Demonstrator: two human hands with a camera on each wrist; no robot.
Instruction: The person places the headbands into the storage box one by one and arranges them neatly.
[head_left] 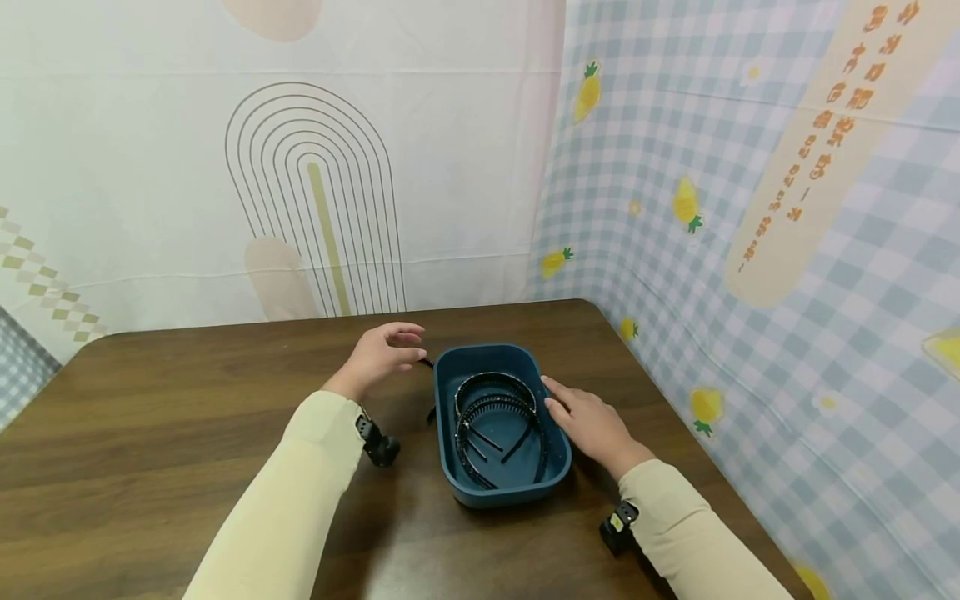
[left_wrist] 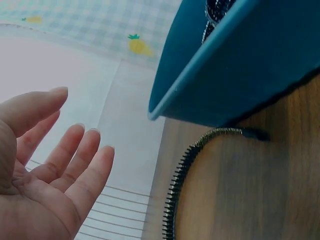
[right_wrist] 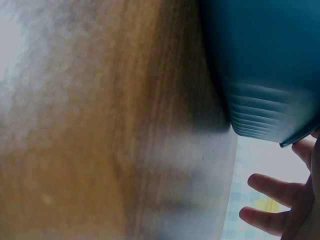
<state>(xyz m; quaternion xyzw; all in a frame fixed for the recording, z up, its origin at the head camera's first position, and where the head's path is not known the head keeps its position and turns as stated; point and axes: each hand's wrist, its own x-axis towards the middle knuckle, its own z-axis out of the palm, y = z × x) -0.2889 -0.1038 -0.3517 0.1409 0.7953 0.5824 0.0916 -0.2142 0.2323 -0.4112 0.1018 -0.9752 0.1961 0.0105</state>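
while the left hand (head_left: 378, 354) hovers, a headband (left_wrist: 176, 182) lies just beside its fingers (left_wrist: 82, 160).

The head view looks down over the table (head_left: 187, 400); both wrist views sit low, close against the blue bin (head_left: 495, 492), which all share.

A dark wooden table (head_left: 187, 417) fills the near scene; behind it hang an arch-patterned backdrop (head_left: 315, 167) (far left) and a pineapple-printed checked cloth (head_left: 712, 208) at right.
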